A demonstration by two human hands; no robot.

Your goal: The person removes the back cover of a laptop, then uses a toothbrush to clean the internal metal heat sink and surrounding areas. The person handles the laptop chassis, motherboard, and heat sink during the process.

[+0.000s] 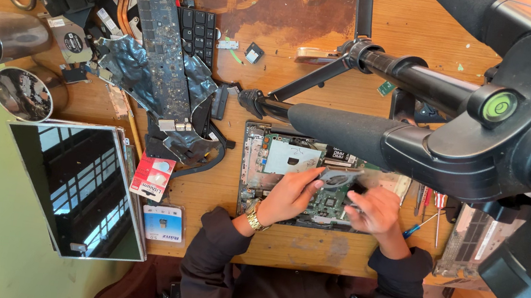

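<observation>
An opened laptop base [252,168] with a green circuit board lies on the wooden table, in front of the person seen from above. My left hand [288,197], with a gold wristwatch, grips a grey cooling fan [339,177] and holds it tilted over the board. Just right of the fan, my right hand [378,212] rests curled over the board, and a thin dark tool seems to be pinched in its fingers. The two hands are close together, almost touching at the fan.
A black tripod with a camera [419,136] reaches across above the table. A detached laptop screen [76,188] lies at the left, with metal cups [24,94], a keyboard and a long circuit board [162,44] behind it. Screwdrivers [428,210] lie at the right.
</observation>
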